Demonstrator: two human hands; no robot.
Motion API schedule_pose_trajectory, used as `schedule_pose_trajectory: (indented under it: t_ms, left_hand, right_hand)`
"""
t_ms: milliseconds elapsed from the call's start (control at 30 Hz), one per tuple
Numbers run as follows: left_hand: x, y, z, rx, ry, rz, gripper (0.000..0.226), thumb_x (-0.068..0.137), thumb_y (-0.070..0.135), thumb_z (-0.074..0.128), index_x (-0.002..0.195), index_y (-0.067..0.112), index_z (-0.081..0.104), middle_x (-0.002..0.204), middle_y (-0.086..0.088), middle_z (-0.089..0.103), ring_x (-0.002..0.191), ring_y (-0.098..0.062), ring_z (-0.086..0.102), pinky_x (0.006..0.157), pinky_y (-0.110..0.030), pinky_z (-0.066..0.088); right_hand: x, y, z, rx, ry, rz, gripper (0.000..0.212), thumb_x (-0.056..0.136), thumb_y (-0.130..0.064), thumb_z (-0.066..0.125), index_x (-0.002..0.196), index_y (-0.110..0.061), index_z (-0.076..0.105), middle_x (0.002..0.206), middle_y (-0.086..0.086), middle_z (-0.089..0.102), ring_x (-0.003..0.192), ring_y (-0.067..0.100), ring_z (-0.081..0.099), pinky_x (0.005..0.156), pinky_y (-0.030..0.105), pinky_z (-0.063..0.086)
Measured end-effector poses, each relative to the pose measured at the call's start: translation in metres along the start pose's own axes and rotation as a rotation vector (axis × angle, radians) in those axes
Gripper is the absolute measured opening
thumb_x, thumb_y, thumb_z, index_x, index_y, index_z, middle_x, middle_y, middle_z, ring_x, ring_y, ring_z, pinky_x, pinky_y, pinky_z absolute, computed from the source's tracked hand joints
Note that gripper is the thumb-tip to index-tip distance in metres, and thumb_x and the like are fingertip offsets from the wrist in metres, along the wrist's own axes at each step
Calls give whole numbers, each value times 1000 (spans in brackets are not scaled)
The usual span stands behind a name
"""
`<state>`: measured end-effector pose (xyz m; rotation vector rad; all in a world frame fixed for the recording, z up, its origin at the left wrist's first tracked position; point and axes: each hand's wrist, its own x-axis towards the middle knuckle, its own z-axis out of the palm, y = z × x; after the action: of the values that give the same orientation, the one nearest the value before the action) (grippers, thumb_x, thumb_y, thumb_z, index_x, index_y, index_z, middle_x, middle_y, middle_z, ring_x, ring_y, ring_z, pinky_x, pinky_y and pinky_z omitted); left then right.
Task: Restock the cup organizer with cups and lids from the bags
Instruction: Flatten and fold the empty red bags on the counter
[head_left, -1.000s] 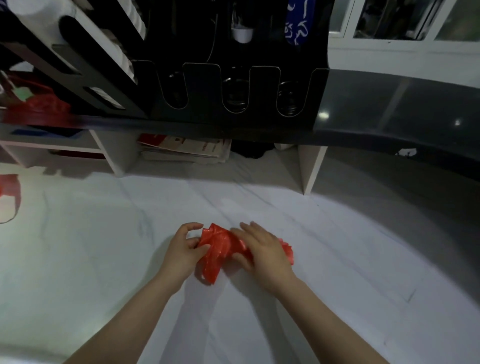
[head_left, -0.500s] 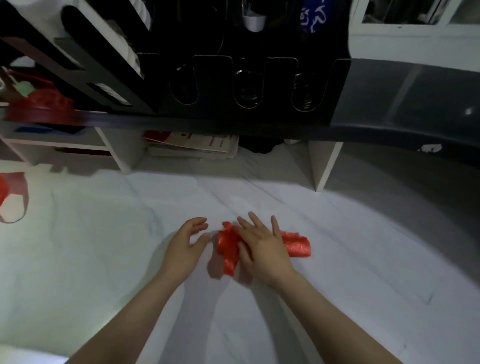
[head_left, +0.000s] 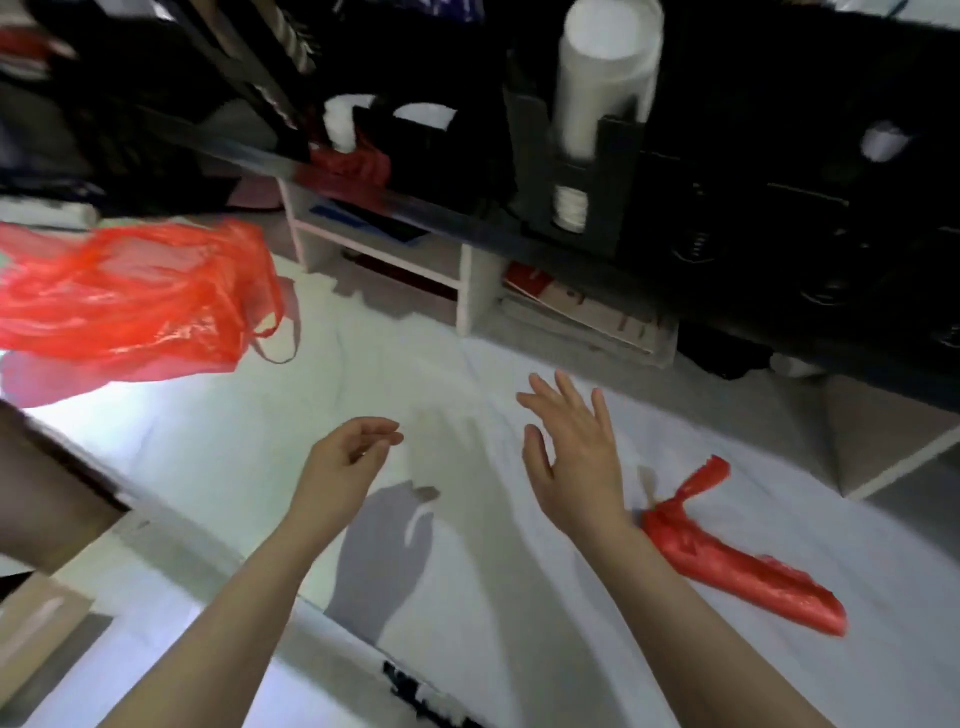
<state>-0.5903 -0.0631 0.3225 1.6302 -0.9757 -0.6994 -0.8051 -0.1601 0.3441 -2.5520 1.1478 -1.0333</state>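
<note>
Both grips empty: left hand (head_left: 348, 462) loosely curled, right hand (head_left: 576, 457) with fingers spread. A rolled red plastic bag (head_left: 737, 566) lies near the white surface's (head_left: 234, 457) right edge. We judge the next step: reach for the loose red plastic bag (head_left: 130, 296) at the left edge.

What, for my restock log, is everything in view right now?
rolled red bag: one, red, lying on the counter to the right of the right hand
loose red bag: one, red, far left of the counter
crumpled red plastic: one, red, up on the dark ledge, blurred
cup stack: one, white, in the organizer's slot
cup organizer: one, black, on the ledge
counter: one, white
papers: a pile, pale and red, under the ledge
left hand: loosely curled, empty
right hand: fingers spread, empty
</note>
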Motion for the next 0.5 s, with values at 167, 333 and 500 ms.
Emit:
schedule_pose_trajectory:
  t_ms: [167,333,500]
  left_hand:
    - [8,-30,-110,87,46,-2,26,91,5,54,98,27,64,94,15,70,92,6,62,73,-7,43]
    - [21,-54,-220,132,134,12,25,92,3,52,104,20,65,98,9,70,92,7,62,73,-5,43]
    - [39,-74,-293,86,193,-59,25,93,5,51,108,20,65,99,9,71,99,3,62,80,-11,44]
  right_hand:
    - [29,-77,82,57,-84,24,33,95,-22,46,125,-20,60,141,0,51,140,18,33,117,40,10]
    - [54,-157,165,120,-182,7,32,96,-22,50,126,-22,60,144,-2,47,142,17,28,116,32,5]
    - [80,-195,224,84,-330,29,39,95,-27,50,134,-26,51,152,-5,34,145,12,16,116,29,2]
